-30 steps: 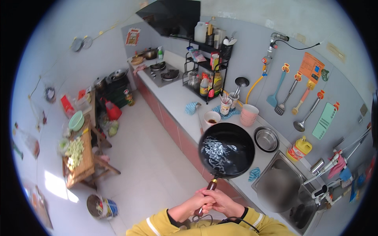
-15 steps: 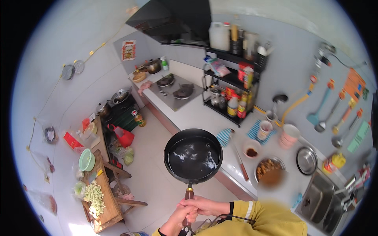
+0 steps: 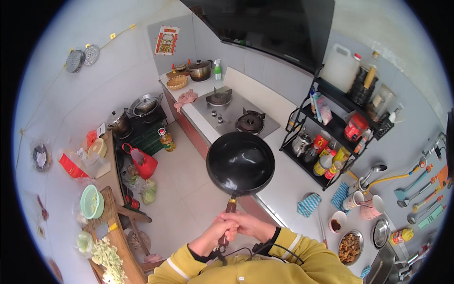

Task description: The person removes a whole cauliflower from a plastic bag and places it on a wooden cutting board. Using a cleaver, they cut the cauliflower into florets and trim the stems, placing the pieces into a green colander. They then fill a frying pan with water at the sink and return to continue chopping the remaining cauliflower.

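Note:
A deep black frying pan (image 3: 241,165) with a glossy inside is held out in front of me, off the counter. Reflections show on its inner surface; I cannot tell whether any liquid is in it. Its brown handle (image 3: 231,206) points back toward me. My left hand (image 3: 212,236) is closed around the handle. My right hand (image 3: 253,226) is clasped there too, its fingers overlapping the left. Beyond the pan, a steel two-burner gas stove (image 3: 206,107) is set into the counter, with nothing on its burners.
On the counter (image 3: 283,182) at right are a black seasoning rack (image 3: 302,163), a knife (image 3: 322,225), a small bowl of dark sauce (image 3: 336,222) and a bowl of browned chunks (image 3: 350,248). A wooden bench (image 3: 124,239) with chopped vegetables (image 3: 108,258) stands left.
My view has swung toward the stove, so the counter items sit further right. The pan appears higher in the picture. Both hands keep their grip on the handle.

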Action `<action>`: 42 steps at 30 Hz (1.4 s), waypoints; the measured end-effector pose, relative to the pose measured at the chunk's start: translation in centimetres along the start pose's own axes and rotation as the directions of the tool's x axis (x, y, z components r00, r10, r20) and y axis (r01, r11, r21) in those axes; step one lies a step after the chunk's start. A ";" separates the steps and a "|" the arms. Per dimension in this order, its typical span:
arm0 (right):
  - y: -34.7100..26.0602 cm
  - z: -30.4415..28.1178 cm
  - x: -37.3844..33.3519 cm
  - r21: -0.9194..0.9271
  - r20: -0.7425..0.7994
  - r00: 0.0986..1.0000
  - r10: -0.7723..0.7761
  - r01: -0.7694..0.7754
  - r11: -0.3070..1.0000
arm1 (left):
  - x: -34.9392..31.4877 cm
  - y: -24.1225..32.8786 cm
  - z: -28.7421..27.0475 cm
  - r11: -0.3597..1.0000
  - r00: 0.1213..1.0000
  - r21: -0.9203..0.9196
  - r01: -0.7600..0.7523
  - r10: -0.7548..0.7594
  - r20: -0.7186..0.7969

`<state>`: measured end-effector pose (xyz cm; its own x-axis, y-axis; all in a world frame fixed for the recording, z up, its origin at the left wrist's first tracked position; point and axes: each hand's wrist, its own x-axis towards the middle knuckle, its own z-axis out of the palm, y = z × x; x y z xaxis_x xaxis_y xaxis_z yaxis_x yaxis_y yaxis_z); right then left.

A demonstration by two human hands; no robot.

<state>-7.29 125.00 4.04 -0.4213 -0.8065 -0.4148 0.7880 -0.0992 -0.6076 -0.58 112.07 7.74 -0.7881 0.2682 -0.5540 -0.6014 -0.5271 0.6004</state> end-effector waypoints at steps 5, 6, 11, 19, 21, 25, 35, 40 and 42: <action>-7.0 -1.3 8.0 0.024 -0.086 0.994 -0.065 0.067 0.997 | 7.8 9.1 -3.7 0.998 0.994 0.030 0.063 -0.066 0.091; -8.6 -2.0 9.2 -0.008 -0.082 0.993 -0.083 0.083 0.997 | 9.6 10.6 -4.1 0.996 0.989 -0.007 0.088 -0.086 0.124; -14.8 -6.2 15.1 0.013 -0.210 0.975 -0.068 0.072 0.997 | 18.7 16.3 -6.1 0.992 0.976 0.023 0.126 -0.128 0.174; -22.1 -14.0 23.6 0.107 -0.264 0.958 -0.113 0.145 0.984 | 30.6 24.1 -7.0 0.974 0.961 0.115 0.194 -0.213 0.177; -23.6 -15.3 24.9 0.066 -0.301 0.945 -0.126 0.153 0.986 | 33.1 25.3 -7.1 0.967 0.955 0.132 0.216 -0.238 0.176; -26.0 -17.2 26.6 0.067 -0.319 0.937 -0.141 0.170 0.983 | 36.6 27.0 -7.4 0.958 0.944 0.130 0.254 -0.275 0.184; -28.1 -17.6 29.4 0.143 -0.344 0.928 -0.144 0.204 0.968 | 39.8 30.3 -8.9 0.941 0.928 0.147 0.304 -0.328 0.178; -28.1 -17.6 30.6 0.156 -0.384 0.909 -0.161 0.236 0.959 | 40.8 31.2 -10.1 0.931 0.904 0.178 0.320 -0.356 0.239; -28.1 -17.5 31.2 0.144 -0.413 0.895 -0.165 0.243 0.959 | 41.1 31.5 -10.6 0.931 0.902 0.201 0.304 -0.349 0.253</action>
<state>-50.45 112.83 -3.73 -0.6930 -0.4648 -0.5511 0.7179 -0.3749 -0.5865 -50.56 97.93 -2.28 -0.5340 0.6301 -0.5637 -0.8261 -0.2469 0.5065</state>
